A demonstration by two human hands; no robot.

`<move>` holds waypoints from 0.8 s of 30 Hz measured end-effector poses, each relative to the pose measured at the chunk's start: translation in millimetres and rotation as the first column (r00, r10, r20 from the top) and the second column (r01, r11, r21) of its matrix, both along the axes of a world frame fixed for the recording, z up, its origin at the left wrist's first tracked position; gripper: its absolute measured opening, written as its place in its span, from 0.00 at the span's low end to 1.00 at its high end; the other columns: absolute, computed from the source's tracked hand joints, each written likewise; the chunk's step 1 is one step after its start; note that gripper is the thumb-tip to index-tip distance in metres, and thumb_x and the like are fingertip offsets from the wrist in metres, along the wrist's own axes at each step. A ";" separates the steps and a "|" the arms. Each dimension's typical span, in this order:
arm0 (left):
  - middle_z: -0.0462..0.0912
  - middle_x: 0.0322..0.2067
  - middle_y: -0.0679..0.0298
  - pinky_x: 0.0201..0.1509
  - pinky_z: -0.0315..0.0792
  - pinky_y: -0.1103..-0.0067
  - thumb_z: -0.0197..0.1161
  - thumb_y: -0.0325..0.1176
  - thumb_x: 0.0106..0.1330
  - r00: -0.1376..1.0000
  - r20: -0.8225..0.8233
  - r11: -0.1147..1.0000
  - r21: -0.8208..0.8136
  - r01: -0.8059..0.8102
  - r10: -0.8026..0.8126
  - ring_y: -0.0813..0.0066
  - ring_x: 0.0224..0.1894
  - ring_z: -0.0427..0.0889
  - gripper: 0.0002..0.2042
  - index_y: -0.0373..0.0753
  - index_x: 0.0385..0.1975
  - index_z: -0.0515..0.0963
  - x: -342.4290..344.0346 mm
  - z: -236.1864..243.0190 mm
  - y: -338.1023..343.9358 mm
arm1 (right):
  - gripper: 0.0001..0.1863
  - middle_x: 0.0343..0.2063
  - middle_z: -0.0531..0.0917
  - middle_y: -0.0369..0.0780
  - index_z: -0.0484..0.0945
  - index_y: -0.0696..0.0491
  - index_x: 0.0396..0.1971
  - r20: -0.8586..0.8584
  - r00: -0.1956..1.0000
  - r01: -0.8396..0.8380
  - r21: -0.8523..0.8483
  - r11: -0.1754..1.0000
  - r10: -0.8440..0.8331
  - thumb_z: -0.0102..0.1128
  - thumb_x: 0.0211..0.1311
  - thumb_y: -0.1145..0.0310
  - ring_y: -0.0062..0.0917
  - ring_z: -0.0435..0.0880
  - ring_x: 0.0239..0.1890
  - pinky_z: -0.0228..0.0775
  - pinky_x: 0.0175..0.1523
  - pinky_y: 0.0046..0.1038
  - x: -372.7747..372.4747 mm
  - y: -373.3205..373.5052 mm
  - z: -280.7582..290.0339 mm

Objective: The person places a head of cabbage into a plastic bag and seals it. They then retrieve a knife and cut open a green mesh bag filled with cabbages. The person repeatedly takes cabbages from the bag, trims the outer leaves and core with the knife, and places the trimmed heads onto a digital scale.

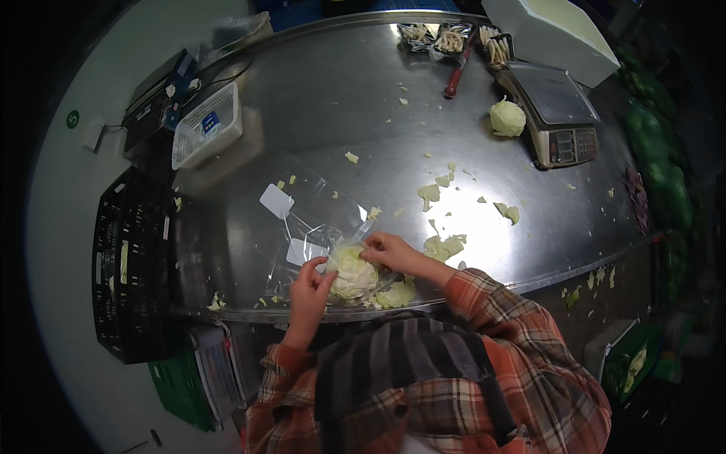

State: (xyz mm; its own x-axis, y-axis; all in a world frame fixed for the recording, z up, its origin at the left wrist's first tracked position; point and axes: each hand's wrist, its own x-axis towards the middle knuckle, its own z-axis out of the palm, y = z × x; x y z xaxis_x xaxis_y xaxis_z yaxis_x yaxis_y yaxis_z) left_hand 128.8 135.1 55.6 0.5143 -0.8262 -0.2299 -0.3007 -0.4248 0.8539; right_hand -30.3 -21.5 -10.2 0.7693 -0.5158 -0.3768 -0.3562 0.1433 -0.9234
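Observation:
A pale cabbage (354,278) lies at the steel table's near edge, at a clear plastic bag (325,219) with white labels (277,201); whether it is inside is unclear. My left hand (308,289) is closed on the bag at the cabbage's left side, thumb near the cabbage. My right hand (389,253) is closed on the bag at the cabbage's upper right, fingertips against the cabbage. Loose torn leaves (397,293) lie beside and beneath it.
The steel table (340,106) holds a second cabbage (507,117), a scale (560,140), a red-handled knife (457,76), wrapped trays (452,41), a white basket (189,147) and leaf scraps (429,193). A foam box (567,38) is back right; a black crate (132,280) stands left.

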 end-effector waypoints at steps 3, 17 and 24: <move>0.77 0.25 0.70 0.28 0.65 0.88 0.59 0.30 0.64 0.999 -0.032 0.996 -0.089 -0.026 0.023 0.90 0.25 0.71 0.09 0.33 0.39 0.75 5.7 -26.0 18.6 | 0.12 0.14 0.71 0.36 0.74 0.57 0.27 0.047 0.999 0.007 -0.017 1.000 -0.006 0.58 0.59 0.62 0.18 0.68 0.20 0.62 0.27 0.25 3.2 0.7 8.5; 0.74 0.21 0.66 0.28 0.65 0.86 0.53 0.29 0.67 0.972 0.235 0.976 -0.212 0.043 0.008 0.86 0.24 0.68 0.06 0.33 0.32 0.74 47.6 111.6 -65.9 | 0.13 0.15 0.72 0.45 0.68 0.59 0.21 0.224 0.947 -0.138 -0.359 0.923 0.229 0.51 0.60 0.65 0.35 0.74 0.18 0.63 0.25 0.32 5.2 -38.4 143.1; 0.77 0.23 0.65 0.28 0.67 0.85 0.56 0.27 0.64 0.966 0.230 0.967 -0.193 0.165 -0.119 0.85 0.24 0.71 0.04 0.33 0.33 0.75 55.6 108.5 -87.0 | 0.10 0.21 0.80 0.36 0.69 0.56 0.25 0.380 0.891 -0.344 0.213 0.914 0.247 0.45 0.66 0.70 0.18 0.80 0.25 0.70 0.31 0.19 -9.5 -46.4 151.8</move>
State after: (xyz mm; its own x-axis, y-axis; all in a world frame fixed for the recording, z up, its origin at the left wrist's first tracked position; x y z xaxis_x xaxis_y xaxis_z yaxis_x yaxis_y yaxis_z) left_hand 184.4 48.1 164.1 0.4063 -0.9119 0.0586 -0.5310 -0.1834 0.8273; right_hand -39.8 -67.9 141.5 0.9745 -0.1608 -0.1564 -0.0943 0.3389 -0.9361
